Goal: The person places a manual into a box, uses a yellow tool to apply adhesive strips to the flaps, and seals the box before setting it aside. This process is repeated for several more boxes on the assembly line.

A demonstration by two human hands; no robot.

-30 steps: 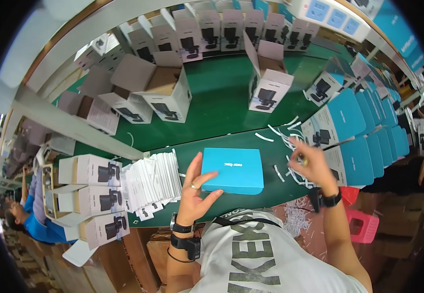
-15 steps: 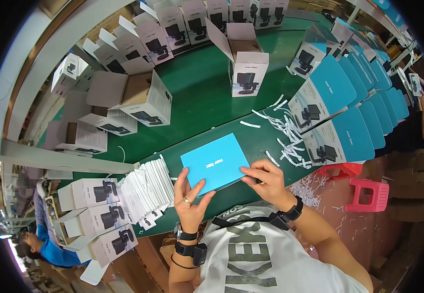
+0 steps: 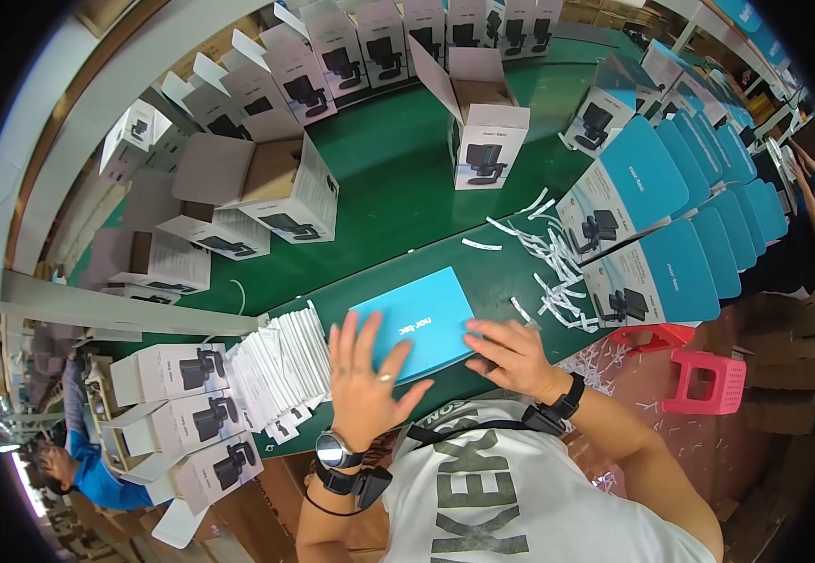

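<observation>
The head camera, the left unit of a side-by-side fisheye pair, is looking down from above the wearer's shirt [image 3: 492, 497], beside the near edge of the green worktop [image 3: 389, 178]. It is facing forward and down, covering the worktop up to its far edge near the top of the view. The left hand [image 3: 367, 389] and right hand [image 3: 511, 355] are appearing close to the lens, by the near edge. That edge is slanting upward to the right; the wide lens is bending straight lines and also taking in the floor [image 3: 679, 446] to the right.
</observation>
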